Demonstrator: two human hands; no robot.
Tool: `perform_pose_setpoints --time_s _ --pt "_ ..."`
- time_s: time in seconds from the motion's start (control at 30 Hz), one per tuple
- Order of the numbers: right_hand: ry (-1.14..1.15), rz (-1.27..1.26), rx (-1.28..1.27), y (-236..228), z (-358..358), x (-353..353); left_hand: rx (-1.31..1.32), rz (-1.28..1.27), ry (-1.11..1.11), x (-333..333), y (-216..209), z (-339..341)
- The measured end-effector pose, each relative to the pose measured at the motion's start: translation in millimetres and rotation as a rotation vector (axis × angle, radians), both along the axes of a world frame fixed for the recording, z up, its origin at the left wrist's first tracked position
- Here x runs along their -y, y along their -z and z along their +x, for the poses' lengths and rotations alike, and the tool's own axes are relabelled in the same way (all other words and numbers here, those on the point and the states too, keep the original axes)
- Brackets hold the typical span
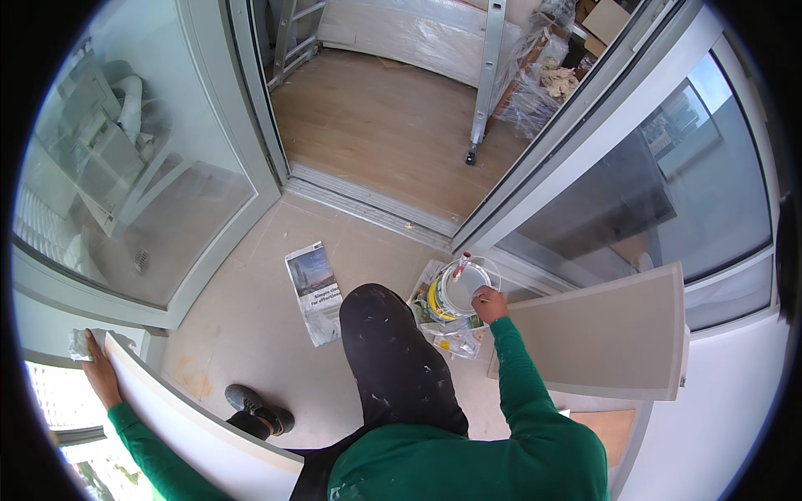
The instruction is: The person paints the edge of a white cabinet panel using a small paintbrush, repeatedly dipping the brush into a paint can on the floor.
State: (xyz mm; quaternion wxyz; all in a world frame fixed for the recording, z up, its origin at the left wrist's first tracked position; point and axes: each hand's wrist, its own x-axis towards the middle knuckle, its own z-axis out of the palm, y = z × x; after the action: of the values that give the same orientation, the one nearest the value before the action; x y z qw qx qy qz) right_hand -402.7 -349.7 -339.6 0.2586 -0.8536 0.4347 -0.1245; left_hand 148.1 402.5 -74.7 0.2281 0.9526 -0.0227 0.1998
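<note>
My right hand (pixel 489 304) is at the near right rim of a round paint bucket (pixel 436 299), its fingers curled together; what they pinch is hidden. The bucket has a yellow-banded side, a pale top and a wire handle. Across its far rim lies a paintbrush (pixel 463 265) with a reddish handle. Far to the left, my left hand (pixel 102 376) reaches along the end of a white ledge (pixel 192 417), its fingers closed over a crumpled white cloth (pixel 81 344).
Newspaper sheets (pixel 314 292) lie on the tiled floor; plastic-wrapped papers (pixel 458 341) sit under the bucket. A beige panel (pixel 593 334) juts out at right. Glass doors (pixel 180 242) flank a metal sill (pixel 368 204); a ladder (pixel 489 83) stands beyond. My knee rises between my arms.
</note>
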Motion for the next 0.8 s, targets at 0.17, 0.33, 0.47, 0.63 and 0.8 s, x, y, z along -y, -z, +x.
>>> perform_pose_setpoints --time_s 0.17,0.33,0.47,0.63,0.8 --pt "-0.026 -0.054 -0.104 -4.4 -17.1 -39.1 -0.032 -0.011 -0.008 26.0 -7.7 -6.5" --pt "-0.082 -0.042 0.01 -23.3 -27.2 -55.3 -0.047 0.024 -0.076 31.7 -18.0 -11.8" --pt "-0.067 -0.014 0.066 -31.1 -37.1 -47.3 -0.089 0.035 -0.038 37.5 -15.8 -8.5" --pt "0.12 -0.081 0.174 -12.1 -29.7 -60.6 0.044 0.077 0.117 -19.1 0.1 25.0" --pt "0.172 -0.031 0.203 -0.2 -45.9 -75.6 0.041 0.117 0.09 -25.6 -0.7 22.1"
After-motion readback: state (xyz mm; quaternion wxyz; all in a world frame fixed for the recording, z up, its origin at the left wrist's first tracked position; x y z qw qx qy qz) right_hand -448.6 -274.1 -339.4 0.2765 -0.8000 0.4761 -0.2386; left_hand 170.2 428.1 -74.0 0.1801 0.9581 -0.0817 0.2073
